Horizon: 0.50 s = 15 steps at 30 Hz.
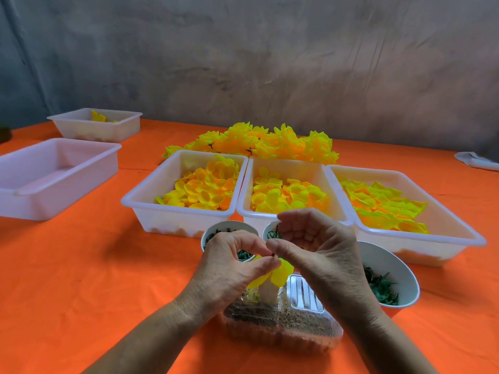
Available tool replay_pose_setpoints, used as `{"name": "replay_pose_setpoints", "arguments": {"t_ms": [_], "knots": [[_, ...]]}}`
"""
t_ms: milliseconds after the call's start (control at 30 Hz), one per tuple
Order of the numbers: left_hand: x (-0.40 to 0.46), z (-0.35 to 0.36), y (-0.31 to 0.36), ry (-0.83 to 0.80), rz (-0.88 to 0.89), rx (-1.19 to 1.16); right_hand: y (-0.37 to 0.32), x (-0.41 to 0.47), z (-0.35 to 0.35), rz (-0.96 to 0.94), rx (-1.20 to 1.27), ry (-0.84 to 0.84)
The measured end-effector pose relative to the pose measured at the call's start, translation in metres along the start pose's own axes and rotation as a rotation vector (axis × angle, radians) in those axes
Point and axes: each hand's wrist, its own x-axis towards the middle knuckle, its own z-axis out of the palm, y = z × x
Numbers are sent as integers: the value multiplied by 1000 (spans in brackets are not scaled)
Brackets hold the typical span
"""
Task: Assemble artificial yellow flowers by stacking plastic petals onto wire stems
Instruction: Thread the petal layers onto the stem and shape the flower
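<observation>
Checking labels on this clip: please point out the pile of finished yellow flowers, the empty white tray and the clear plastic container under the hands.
Pile of finished yellow flowers (270,143): head view, middle of the heap.
Empty white tray (16,205): head view, near wall.
Clear plastic container (280,333): head view, front side.

Soft, even, fairly bright light, faint shadows, slight overall softness, wide-angle bending at the edges, no glare

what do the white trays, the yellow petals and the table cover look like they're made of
White trays: probably plastic, semi-gloss and slightly translucent, with the contents glowing through the walls. Yellow petals: thin plastic by the look, smooth cupped discs with a light sheen. Table cover: seemingly thin orange sheet, matte, faintly creased.
</observation>
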Motion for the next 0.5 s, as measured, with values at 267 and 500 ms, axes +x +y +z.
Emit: {"name": "replay_pose_setpoints", "arguments": {"t_ms": [267, 500], "knots": [[-6, 2, -2, 15, -72, -117, 6, -2, -4, 125, -48, -143], [-12, -3, -6, 39, -89, -188, 12, -3, -5, 277, 83, -148]]}}
